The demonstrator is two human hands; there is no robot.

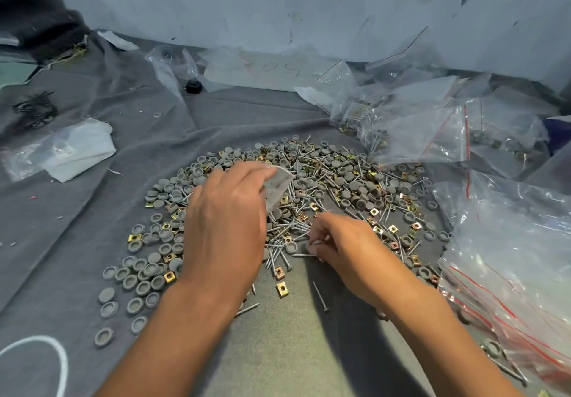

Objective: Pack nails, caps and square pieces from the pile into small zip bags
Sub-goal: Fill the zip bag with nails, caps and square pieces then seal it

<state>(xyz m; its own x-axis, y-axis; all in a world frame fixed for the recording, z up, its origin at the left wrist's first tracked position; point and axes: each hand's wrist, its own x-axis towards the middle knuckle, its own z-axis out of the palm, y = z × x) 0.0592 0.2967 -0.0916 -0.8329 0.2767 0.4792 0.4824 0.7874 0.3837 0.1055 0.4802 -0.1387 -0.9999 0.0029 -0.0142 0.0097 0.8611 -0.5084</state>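
Observation:
A wide pile [324,180] of silver nails, grey round caps and brass square pieces lies on a grey cloth. My left hand [225,220] hovers over the pile's left side and holds a small clear zip bag [278,186] between thumb and fingers. My right hand [336,245] is at the near edge of the pile, its fingertips curled and pinching nails [318,243]. Loose caps [136,273] spread to the left, and a single nail [319,296] lies apart in front.
Heaps of clear zip bags with red seals [509,273] crowd the right side, and filled bags [417,125] lie behind the pile. White plastic [77,149] lies at left, black items [34,109] far left, a white cord [58,353] near left. A pale wall stands behind.

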